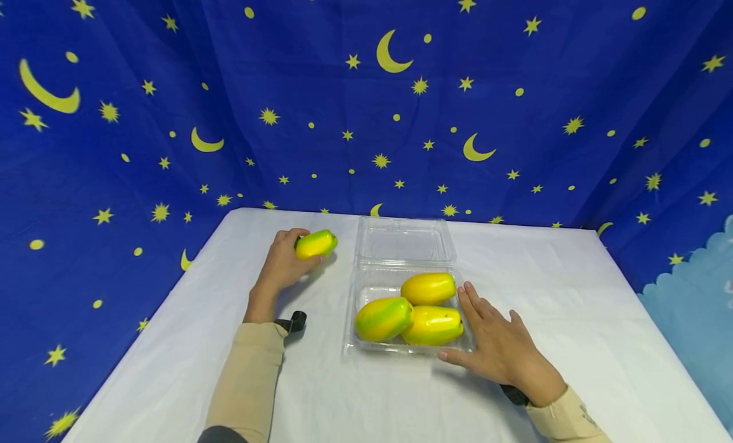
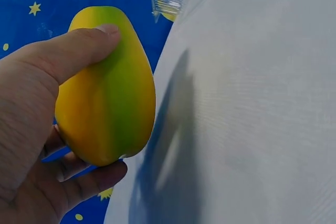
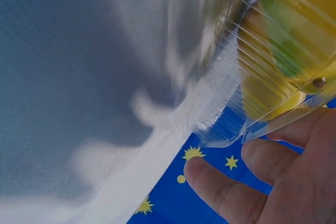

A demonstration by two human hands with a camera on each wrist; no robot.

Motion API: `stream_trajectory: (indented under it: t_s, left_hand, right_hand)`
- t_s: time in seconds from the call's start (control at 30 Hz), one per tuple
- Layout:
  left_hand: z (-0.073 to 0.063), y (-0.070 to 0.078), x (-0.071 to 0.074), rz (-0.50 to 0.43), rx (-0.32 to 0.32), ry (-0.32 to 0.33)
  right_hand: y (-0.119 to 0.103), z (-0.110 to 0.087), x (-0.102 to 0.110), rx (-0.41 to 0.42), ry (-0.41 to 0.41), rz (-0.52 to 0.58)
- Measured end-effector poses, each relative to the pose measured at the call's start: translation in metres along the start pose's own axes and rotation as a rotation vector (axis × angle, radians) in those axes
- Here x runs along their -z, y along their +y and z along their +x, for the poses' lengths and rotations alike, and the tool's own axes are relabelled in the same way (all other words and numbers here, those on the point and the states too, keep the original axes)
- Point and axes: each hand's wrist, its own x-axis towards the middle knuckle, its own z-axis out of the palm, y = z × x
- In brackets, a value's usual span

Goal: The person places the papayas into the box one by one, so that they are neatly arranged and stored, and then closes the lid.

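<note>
My left hand (image 1: 286,258) grips a yellow-green papaya (image 1: 317,244) left of the clear plastic clamshell box (image 1: 350,303). In the left wrist view, the thumb lies along the papaya (image 2: 115,93) and the fingers curl beneath it; its shadow falls on the tabletop. Three more papayas sit in the box's base: one at the back right (image 1: 428,288), one at the front right (image 1: 433,326) and one at the front left (image 1: 383,319). With fingers spread, my right hand (image 1: 498,341) rests against the box's right side, its thumb near the front right corner.
The box's lid (image 1: 405,240) lies folded back, away from me. Everything stands on a white-covered table (image 1: 572,316). A blue curtain (image 1: 321,80) with yellow stars and moons hangs behind the table and along its sides.
</note>
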Motion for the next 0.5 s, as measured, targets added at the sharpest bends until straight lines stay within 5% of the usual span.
stream_trajectory:
  t_s: [0.5]
  left_hand:
    - [-0.001,0.026,0.012,-0.165,-0.046,0.124]
  right_hand:
    - [0.000,0.000,0.000,-0.004,0.000,-0.007]
